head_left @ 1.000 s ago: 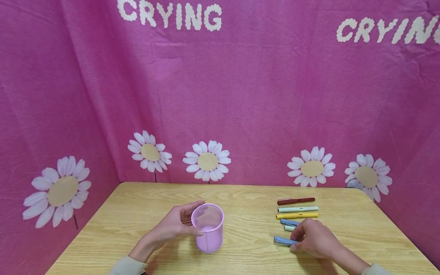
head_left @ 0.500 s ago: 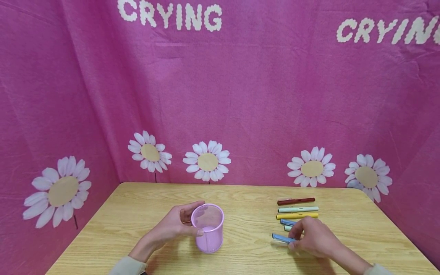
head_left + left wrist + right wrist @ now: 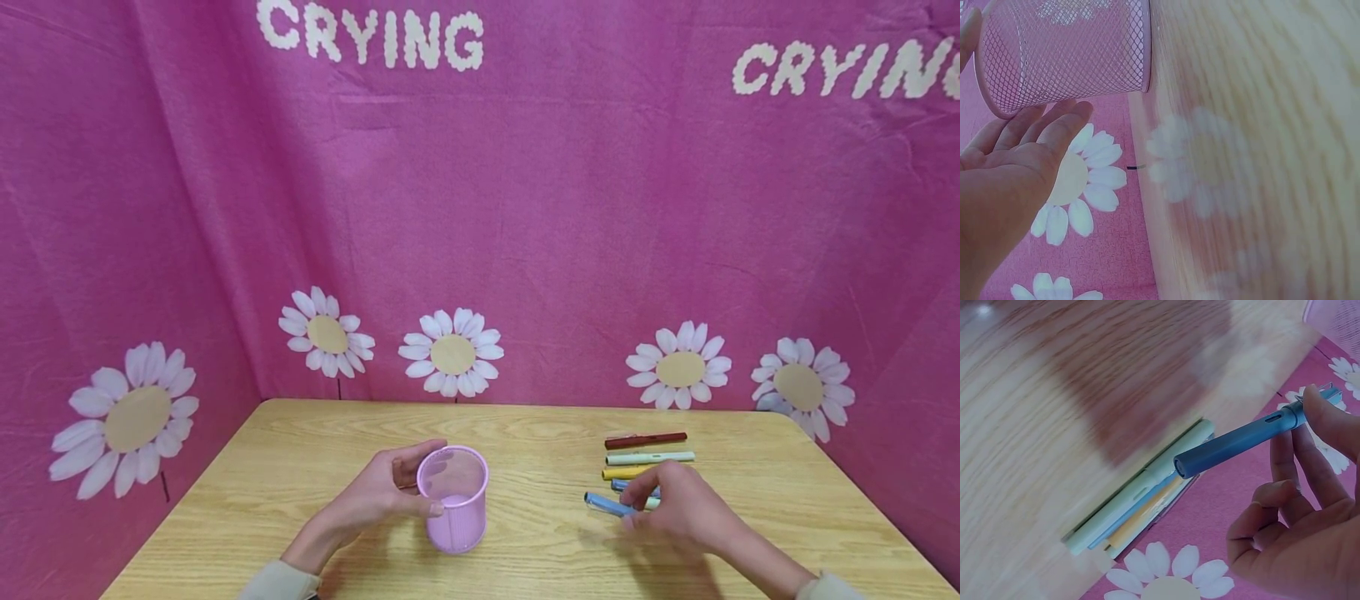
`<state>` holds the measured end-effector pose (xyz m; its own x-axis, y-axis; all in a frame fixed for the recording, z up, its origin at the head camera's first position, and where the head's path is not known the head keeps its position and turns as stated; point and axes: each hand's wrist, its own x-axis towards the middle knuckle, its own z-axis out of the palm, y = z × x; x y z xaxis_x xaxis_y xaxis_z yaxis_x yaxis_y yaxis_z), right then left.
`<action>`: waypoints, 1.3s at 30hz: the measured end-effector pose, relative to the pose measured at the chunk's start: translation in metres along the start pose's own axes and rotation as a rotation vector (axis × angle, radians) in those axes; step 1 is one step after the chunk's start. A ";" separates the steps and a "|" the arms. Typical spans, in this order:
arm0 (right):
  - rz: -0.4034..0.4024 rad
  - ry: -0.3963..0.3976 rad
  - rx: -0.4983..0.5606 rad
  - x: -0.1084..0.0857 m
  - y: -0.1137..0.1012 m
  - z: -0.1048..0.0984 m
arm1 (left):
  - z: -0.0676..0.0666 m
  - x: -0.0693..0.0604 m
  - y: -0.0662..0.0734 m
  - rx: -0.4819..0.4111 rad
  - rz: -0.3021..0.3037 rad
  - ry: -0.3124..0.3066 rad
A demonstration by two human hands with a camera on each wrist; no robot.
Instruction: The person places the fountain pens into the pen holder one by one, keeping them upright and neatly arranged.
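Observation:
A pink mesh cup [image 3: 459, 521] stands upright on the table, and the left hand [image 3: 378, 492] holds it from its left side, thumb in front and fingers behind. In the left wrist view the left hand [image 3: 1016, 169] has its fingers along the mesh cup [image 3: 1072, 56]. The right hand [image 3: 686, 508] pinches a blue pen [image 3: 607, 503] above the table. Seen from the right wrist, the thumb and fingers of the right hand [image 3: 1304, 500] grip the blue pen [image 3: 1241, 439] near its clip end. The cup's inside shows no pen.
Right of the cup lie a dark red pen [image 3: 647, 441], a pale green pen [image 3: 651, 458], a yellow pen [image 3: 617, 474] and another blue pen [image 3: 619, 485], roughly parallel. A second pale green pen [image 3: 1141, 487] lies nearest the hand, partly hidden in the head view. A pink flowered cloth [image 3: 525, 250] hangs behind the table.
The right hand has lifted the blue pen off the table and moved it slightly left and up in the head view. The left hand and cup have stayed put.

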<state>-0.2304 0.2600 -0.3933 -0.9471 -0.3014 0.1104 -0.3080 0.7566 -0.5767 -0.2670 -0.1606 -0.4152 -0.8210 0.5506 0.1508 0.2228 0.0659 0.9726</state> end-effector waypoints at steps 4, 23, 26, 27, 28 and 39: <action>-0.013 0.014 0.006 0.001 -0.004 -0.001 | 0.000 0.000 0.000 -0.008 0.002 -0.001; -0.017 0.065 0.166 0.003 -0.032 -0.006 | -0.001 0.001 -0.004 -0.028 0.003 -0.002; -0.027 0.074 0.186 0.004 -0.036 -0.006 | -0.001 0.001 -0.003 -0.035 0.009 -0.005; -0.032 0.077 0.193 0.005 -0.037 -0.006 | -0.001 0.001 -0.003 -0.038 0.011 -0.006; -0.036 0.080 0.204 0.005 -0.039 -0.006 | -0.001 0.000 -0.002 -0.040 0.014 -0.008; -0.045 0.099 0.298 0.012 -0.057 -0.006 | -0.001 -0.002 -0.001 -0.029 0.008 -0.006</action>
<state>-0.2253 0.2171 -0.3540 -0.9416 -0.2623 0.2110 -0.3240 0.5360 -0.7796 -0.2665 -0.1627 -0.4164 -0.8162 0.5557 0.1581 0.2145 0.0375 0.9760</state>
